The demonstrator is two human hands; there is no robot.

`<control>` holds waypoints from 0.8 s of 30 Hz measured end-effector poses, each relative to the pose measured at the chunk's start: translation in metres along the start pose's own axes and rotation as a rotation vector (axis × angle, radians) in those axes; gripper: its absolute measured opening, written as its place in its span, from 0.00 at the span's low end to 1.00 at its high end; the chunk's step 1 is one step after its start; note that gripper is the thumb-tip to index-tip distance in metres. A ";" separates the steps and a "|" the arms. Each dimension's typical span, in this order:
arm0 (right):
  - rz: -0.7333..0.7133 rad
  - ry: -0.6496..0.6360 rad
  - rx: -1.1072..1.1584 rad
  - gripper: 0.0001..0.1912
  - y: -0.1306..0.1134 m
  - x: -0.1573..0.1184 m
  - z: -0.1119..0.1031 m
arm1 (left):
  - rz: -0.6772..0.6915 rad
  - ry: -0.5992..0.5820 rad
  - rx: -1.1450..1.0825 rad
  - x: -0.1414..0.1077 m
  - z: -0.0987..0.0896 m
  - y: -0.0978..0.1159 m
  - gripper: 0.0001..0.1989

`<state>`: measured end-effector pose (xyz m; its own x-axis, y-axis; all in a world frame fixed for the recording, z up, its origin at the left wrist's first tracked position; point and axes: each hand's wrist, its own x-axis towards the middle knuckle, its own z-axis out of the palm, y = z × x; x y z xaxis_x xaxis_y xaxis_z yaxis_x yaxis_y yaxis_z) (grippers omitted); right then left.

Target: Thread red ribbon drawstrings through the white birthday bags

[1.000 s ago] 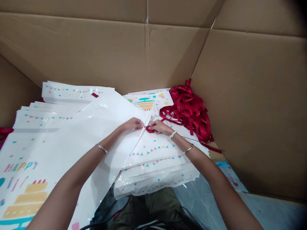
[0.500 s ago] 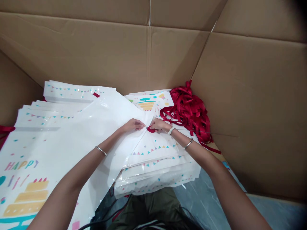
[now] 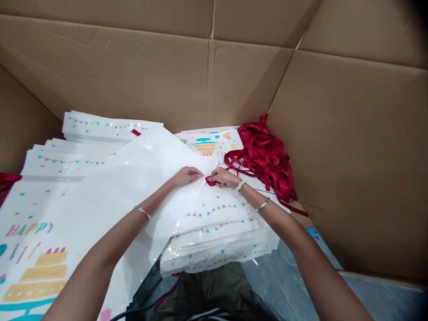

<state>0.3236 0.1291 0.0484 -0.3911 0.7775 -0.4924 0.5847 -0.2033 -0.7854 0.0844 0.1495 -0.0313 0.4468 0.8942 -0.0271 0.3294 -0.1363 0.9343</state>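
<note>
A large white plastic sheet [image 3: 133,178] printed with cakes, bunting and "HAPPY" lies across the left and middle, gathered towards a point between my hands. My left hand [image 3: 189,175] is closed in a pinch at that gathered edge. Just to its right, my right hand [image 3: 224,177] is closed on a red ribbon [image 3: 210,180], a small piece of which shows at the fingertips. A thin dark rod [image 3: 267,192] runs out behind my right wrist to the right; its near end is hidden by the hand. Beneath my right hand lies a stack of printed sheets [image 3: 220,240].
A heap of red ribbon [image 3: 264,156] lies at the right back, on the sheets. Tall cardboard walls [image 3: 133,71] close off the back and both sides. More printed sheets [image 3: 110,125] stick out at the left back. A black cable [image 3: 143,310] runs near my lap.
My right hand has shifted slightly right, away from my left. The thin rod has tilted, its far end lower and further left. My left hand stays nearly in place.
</note>
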 end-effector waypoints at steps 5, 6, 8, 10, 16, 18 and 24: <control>-0.023 0.037 -0.021 0.13 0.001 0.005 0.004 | 0.207 0.135 0.188 -0.008 0.009 0.005 0.20; -0.023 0.040 -0.018 0.14 0.001 0.006 0.004 | 0.244 0.144 0.221 -0.009 0.010 0.004 0.20; -0.029 0.008 0.007 0.14 0.000 0.007 0.004 | 0.311 0.153 0.275 -0.010 0.011 0.003 0.20; -0.035 -0.016 0.027 0.14 -0.001 0.009 0.003 | 0.358 0.149 0.319 -0.009 0.012 0.001 0.20; -0.088 0.043 0.005 0.14 0.000 0.018 0.004 | 0.381 0.128 0.545 -0.013 0.012 0.003 0.20; -0.114 0.041 0.021 0.13 0.001 0.019 0.005 | 0.394 0.099 0.660 -0.020 0.015 0.008 0.19; -0.123 0.144 -0.011 0.19 0.003 0.007 0.003 | 0.407 0.058 0.895 -0.034 0.029 0.023 0.20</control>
<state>0.3207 0.1321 0.0420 -0.3547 0.8736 -0.3331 0.5467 -0.0952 -0.8319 0.1006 0.1038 -0.0196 0.6322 0.7236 0.2771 0.6783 -0.6897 0.2535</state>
